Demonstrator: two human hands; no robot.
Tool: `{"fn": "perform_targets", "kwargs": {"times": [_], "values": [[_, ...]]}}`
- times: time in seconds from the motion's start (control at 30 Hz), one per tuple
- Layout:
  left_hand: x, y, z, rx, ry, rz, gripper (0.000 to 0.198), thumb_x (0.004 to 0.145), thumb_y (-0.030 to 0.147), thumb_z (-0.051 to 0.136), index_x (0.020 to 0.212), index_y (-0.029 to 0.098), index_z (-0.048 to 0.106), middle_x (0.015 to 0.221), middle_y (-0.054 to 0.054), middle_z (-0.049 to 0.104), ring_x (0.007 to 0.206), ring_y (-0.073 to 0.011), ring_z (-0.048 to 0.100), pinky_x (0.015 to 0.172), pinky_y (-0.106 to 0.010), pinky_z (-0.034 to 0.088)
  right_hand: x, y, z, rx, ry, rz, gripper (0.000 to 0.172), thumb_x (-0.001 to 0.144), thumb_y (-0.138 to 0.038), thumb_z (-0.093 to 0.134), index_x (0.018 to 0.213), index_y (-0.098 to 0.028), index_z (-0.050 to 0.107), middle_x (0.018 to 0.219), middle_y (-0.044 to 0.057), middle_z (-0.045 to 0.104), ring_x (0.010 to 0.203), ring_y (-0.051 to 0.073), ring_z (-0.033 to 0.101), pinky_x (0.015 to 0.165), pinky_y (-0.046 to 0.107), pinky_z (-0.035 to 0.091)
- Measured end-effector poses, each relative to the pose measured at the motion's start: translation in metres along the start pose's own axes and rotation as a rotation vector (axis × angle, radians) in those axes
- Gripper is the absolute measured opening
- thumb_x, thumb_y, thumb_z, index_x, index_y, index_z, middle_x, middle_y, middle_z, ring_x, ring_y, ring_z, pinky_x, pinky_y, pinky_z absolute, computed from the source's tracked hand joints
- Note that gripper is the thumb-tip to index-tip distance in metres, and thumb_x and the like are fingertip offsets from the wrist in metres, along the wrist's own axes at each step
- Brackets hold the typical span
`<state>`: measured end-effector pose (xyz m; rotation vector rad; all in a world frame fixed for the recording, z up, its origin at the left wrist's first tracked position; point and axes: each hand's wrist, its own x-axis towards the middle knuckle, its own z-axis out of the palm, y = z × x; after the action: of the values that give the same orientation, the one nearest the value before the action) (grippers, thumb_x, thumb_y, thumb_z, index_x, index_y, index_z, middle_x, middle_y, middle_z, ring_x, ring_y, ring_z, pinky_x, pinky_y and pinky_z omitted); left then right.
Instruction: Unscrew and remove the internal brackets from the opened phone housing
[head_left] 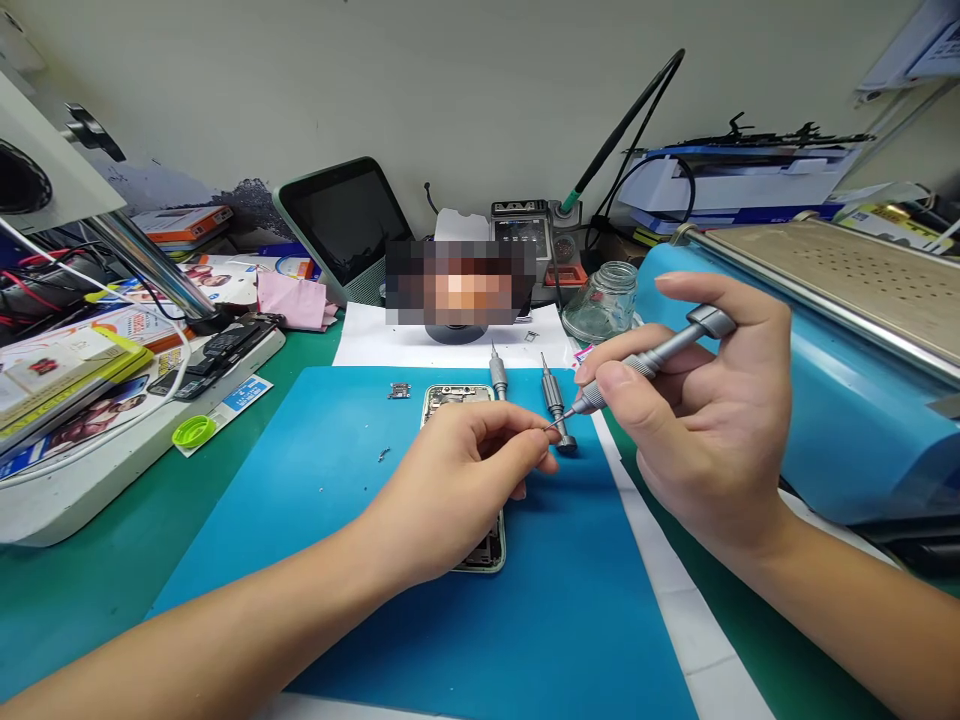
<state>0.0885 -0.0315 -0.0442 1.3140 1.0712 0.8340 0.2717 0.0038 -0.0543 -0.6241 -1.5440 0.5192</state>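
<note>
My right hand (697,420) is closed around a grey precision screwdriver (660,350), its shaft slanting down to the left. At the tip of that shaft, the thumb and fingers of my left hand (480,465) are pinched together; whatever they hold, perhaps just the tip, is too small to make out. Under my left hand lies an opened phone (489,555) with a pale green frame, its middle covered by the hand. A second screwdriver (555,400) and a third screwdriver (498,373) rest just beyond my hands.
A blue mat (300,520) covers the bench. On it are a small phone part (400,391) and tiny screws or bits (384,454). Behind stand a glass jar (604,300), a soldering station (521,235) and a dark-screened device (345,220). A blue-sided machine (840,400) borders the right.
</note>
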Motion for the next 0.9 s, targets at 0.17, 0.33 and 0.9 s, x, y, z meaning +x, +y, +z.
{"fn": "perform_targets", "kwargs": {"times": [0.17,0.33,0.9], "values": [[0.0014,-0.0003,0.0006,0.02,0.014,0.032,0.019,0.103,0.025,0.065,0.098,0.021,0.083,0.082,0.003,0.076,0.063,-0.0057,0.055,0.054,-0.014,0.042,0.0019,-0.0001,-0.001,-0.007,0.002,0.01,0.057,0.088,-0.012,0.079,0.132,-0.039,0.056,0.08,-0.007,0.07,0.066,0.016,0.072,0.052,0.028,0.066],[0.0011,-0.0014,0.0009,0.011,0.003,0.037,0.019,0.103,0.028,0.065,0.1,0.022,0.083,0.083,0.003,0.076,0.064,-0.0064,0.055,0.053,-0.015,0.041,0.0033,0.0003,-0.0035,0.003,-0.012,0.028,0.061,0.085,-0.011,0.084,0.131,-0.042,0.059,0.084,-0.006,0.071,0.071,0.016,0.074,0.055,0.027,0.068],[-0.0076,-0.003,0.0049,0.256,0.084,0.223,0.021,0.102,0.027,0.06,0.099,0.022,0.081,0.085,0.0,0.077,0.074,-0.0148,0.065,0.06,-0.023,0.047,0.004,-0.0067,-0.0014,-0.084,0.053,-0.017,0.051,0.083,-0.039,0.09,0.127,-0.046,0.066,0.083,-0.002,0.068,0.065,0.019,0.071,0.054,0.034,0.068]]}}
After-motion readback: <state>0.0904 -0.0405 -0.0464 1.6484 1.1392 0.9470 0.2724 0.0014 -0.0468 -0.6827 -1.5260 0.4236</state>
